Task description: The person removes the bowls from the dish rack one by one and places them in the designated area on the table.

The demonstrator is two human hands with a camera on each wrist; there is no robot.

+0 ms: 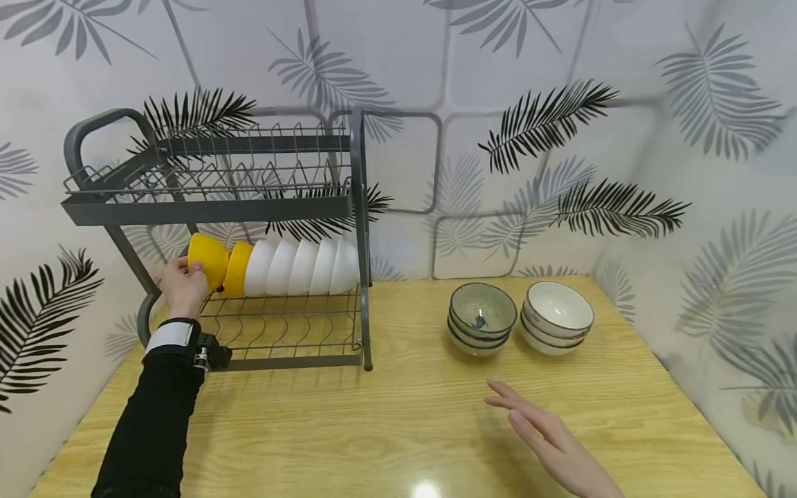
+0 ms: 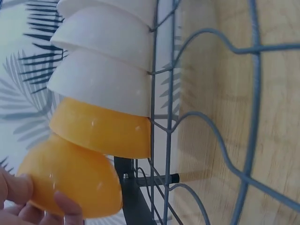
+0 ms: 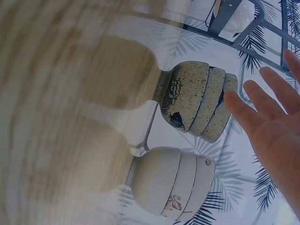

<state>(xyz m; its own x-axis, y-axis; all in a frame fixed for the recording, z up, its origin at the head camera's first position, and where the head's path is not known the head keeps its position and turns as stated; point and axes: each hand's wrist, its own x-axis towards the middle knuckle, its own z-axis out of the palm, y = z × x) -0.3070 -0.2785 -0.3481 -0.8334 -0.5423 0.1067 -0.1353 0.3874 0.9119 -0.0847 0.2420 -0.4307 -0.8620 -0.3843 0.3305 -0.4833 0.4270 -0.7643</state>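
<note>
The left hand (image 1: 182, 285) pinches a yellow bowl (image 1: 209, 256) at the left end of the rack (image 1: 212, 211); the right hand (image 1: 557, 446), fingers straight, holds nothing. If that pinch slips, the bowl could drop or bump the next yellow bowl (image 1: 237, 270), though I can't quite see if they touch.

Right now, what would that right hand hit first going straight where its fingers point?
Probably the dish rack, though the right hand might brush the speckled bowls first; depth is unclear.

Left hand (image 1: 183, 288) pinching (arm (image 1: 152, 415) outstretched), right hand (image 1: 556, 441) straight-fingered
</note>
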